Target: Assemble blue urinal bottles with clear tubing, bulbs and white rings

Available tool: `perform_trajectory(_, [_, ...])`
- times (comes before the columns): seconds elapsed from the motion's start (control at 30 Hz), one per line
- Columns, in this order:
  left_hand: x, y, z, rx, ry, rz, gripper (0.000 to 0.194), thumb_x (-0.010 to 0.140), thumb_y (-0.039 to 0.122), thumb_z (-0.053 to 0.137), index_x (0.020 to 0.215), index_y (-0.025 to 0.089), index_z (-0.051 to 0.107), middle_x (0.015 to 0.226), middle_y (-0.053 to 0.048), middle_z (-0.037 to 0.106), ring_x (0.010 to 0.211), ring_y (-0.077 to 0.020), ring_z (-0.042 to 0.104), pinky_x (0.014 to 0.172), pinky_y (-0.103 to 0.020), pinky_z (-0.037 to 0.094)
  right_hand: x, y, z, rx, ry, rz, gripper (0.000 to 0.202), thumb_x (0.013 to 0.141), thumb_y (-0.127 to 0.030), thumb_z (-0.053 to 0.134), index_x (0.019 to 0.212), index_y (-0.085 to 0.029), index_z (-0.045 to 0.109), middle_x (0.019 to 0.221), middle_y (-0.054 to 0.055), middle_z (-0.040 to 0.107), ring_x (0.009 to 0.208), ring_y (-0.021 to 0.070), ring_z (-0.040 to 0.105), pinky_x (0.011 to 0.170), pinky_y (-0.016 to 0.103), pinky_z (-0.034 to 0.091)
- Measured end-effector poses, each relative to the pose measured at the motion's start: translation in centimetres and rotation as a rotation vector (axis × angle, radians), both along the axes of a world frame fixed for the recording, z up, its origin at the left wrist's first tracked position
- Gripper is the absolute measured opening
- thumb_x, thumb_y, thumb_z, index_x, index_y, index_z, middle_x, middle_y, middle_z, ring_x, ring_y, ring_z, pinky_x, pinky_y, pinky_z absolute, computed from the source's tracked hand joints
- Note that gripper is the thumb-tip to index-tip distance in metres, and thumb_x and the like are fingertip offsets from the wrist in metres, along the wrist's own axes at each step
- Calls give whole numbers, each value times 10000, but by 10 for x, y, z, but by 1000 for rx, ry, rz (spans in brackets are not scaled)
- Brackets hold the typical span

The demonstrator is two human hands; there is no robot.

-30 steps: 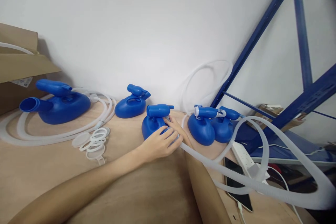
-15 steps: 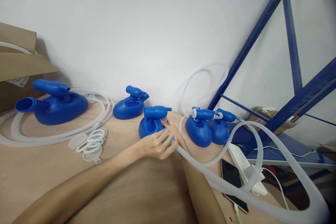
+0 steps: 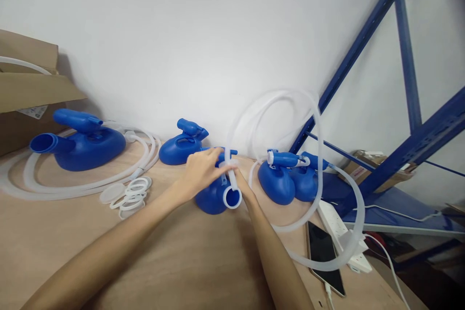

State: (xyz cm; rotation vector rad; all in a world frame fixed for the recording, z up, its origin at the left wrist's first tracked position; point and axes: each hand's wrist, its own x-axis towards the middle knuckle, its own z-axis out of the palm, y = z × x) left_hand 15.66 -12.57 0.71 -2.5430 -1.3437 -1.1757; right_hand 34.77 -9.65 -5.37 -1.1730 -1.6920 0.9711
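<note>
Before me on the table stands a blue plastic urinal bottle (image 3: pixel 209 199), its mouth toward me with a white ring (image 3: pixel 232 197) at the rim. My left hand (image 3: pixel 205 170) grips the top of this bottle, thumb stretched right toward a translucent hose (image 3: pixel 319 155). A pale strip reaches from the ring up to the hand area. Beside the bottle's neck, behind the hose, is my right hand (image 3: pixel 241 183); its fingers are mostly hidden. The hose loops up in front of the wall and down to the right.
More blue bottles stand left (image 3: pixel 90 149), behind (image 3: pixel 179 149) and right (image 3: pixel 276 184). White rings and caps (image 3: pixel 134 193) lie at left. A carton (image 3: pixel 29 92), phone (image 3: pixel 325 254), power strip (image 3: pixel 332 218) and blue metal rack (image 3: pixel 409 58) edge the workspace.
My left hand has moved up from the hose onto the bottle's top. The ringed mouth now faces me, and the hose, earlier stretched low to the right, now arches up against the wall.
</note>
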Motion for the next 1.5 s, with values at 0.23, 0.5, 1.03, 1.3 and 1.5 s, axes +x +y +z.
perform_trajectory(0.23, [0, 0, 8, -312, -198, -48, 500, 952, 588, 600, 1242, 187, 529, 740, -49, 719, 750, -297, 734, 682, -339, 504, -1, 14, -15, 24, 37, -45, 435, 896, -534, 636, 1164, -195, 694, 1023, 71, 755, 1071, 294, 674, 978, 435, 529])
perform_trajectory(0.5, [-8, -1, 5, -351, 162, -423, 335, 958, 440, 586, 716, 208, 594, 726, -19, 685, 613, -184, 627, 568, -287, 409, 2, 18, -21, 56, 28, -68, 519, 872, -546, 631, 1292, -242, 639, 1243, 81, 713, 1269, 306, 585, 1178, 502, 375])
perform_trajectory(1.03, [19, 8, -31, -246, 120, -181, 229, 925, 113, 461, 799, 198, 632, 823, -100, 740, 763, -259, 705, 642, -320, 421, 0, 15, -16, 60, 0, -38, 407, 897, -498, 576, 1180, -225, 680, 1119, 83, 735, 1140, 294, 639, 1077, 455, 469])
perform_trajectory(1.3, [-9, 10, 4, -132, 78, -53, 204, 940, 235, 487, 820, 203, 649, 852, -101, 749, 805, -289, 710, 650, -339, 435, 0, 17, -12, 58, -46, -21, 541, 883, -631, 577, 1180, -187, 663, 1116, 77, 733, 1055, 243, 661, 995, 368, 505])
perform_trajectory(1.5, [-73, 24, 55, -167, -509, -36, 190, 950, 233, 499, 843, 169, 643, 772, -29, 722, 626, -168, 679, 618, -268, 510, 28, 13, 11, 1, -231, -182, 474, 910, -584, 540, 1134, -181, 648, 1028, 72, 721, 785, 190, 679, 733, 309, 545])
